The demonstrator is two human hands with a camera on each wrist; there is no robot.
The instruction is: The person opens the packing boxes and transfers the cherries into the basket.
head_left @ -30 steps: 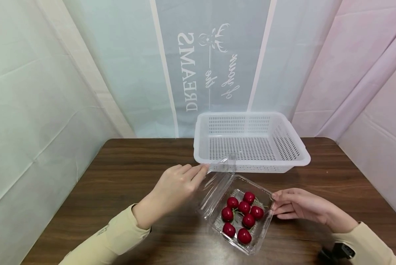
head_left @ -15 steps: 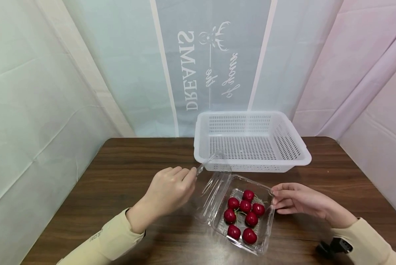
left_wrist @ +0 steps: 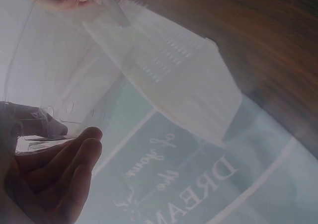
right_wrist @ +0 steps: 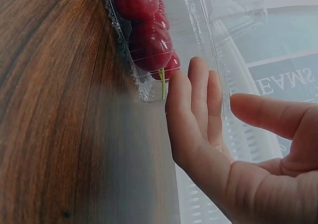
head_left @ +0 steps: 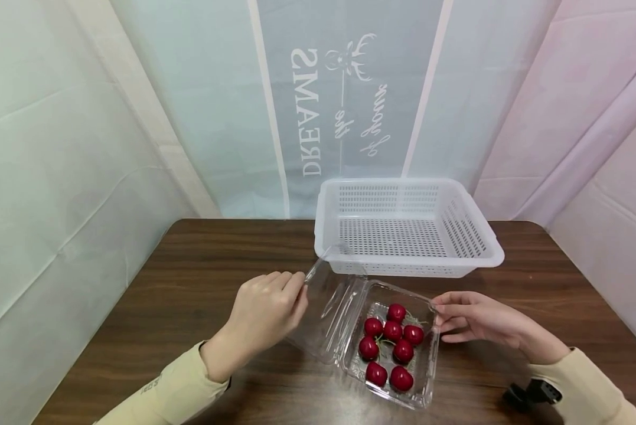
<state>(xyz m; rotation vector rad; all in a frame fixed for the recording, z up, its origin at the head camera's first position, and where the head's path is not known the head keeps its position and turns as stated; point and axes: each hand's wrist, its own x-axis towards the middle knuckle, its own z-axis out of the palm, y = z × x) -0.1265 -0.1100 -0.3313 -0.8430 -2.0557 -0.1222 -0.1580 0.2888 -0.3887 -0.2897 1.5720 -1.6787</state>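
Note:
A clear plastic clamshell box (head_left: 426, 378) lies on the table with its lid hinged up to the left. Inside it are several red cherries (head_left: 392, 332) with green stems, some of which also show through the wall in the right wrist view as cherries (right_wrist: 150, 44). My left hand (head_left: 270, 310) pinches the free edge of the transparent lid (head_left: 318, 313) between thumb and curled fingers. At the box's right side, my right hand (head_left: 482, 324) holds the rim near the far corner. Its fingers (right_wrist: 180, 105) lie along the outer wall, the thumb near the rim.
Behind the box stands a white plastic basket (head_left: 408, 261) with slotted walls, close to the lid. The brown wood table (head_left: 217, 254) reaches back to a hanging curtain (head_left: 232, 118) printed with mirrored lettering. Pale cloth (head_left: 68, 177) hangs on both sides.
My left hand has drawn the lid left and down, opening it wider. The box has turned slightly, its near end shifting right, while my right hand stays at its rim.

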